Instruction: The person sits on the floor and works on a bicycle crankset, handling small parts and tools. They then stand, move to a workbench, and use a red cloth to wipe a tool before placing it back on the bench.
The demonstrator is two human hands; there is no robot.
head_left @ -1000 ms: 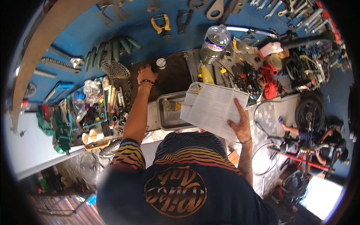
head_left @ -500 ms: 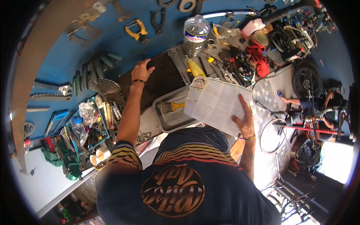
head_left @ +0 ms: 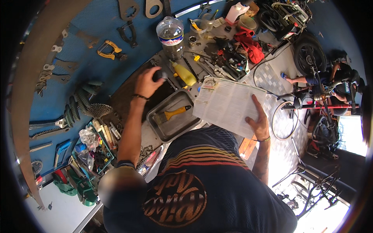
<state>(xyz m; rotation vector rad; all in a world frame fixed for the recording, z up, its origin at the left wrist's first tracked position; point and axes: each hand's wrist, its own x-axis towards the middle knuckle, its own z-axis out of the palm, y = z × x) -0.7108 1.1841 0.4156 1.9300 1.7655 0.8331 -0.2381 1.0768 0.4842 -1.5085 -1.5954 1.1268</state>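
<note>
My right hand (head_left: 258, 123) grips a folded, printed paper sheet (head_left: 227, 106) by its right side, thumb on top. Over the dark part of the bench, my left hand (head_left: 146, 83) curls around a small black rounded object (head_left: 158, 75); its kind I cannot make out. Just below that hand lies a grey metal tray (head_left: 176, 131) with a yellow-handled paintbrush (head_left: 175, 113) in it. Beyond the sheet rests a yellow squeeze bottle (head_left: 184, 74). A large clear plastic bottle (head_left: 171, 39) stands against the blue wall.
Tools and a red rag (head_left: 250, 46) crowd the bench's right side. At left sits a teal crate (head_left: 104, 165) of small items, below a bike cassette (head_left: 99, 111) on the pegboard. A bicycle wheel (head_left: 283, 120) and another person (head_left: 340, 77) are at the right.
My left hand has gone from spread fingers to closing around a small black object. The view has shifted, and the paper sheet stays in my right hand.
</note>
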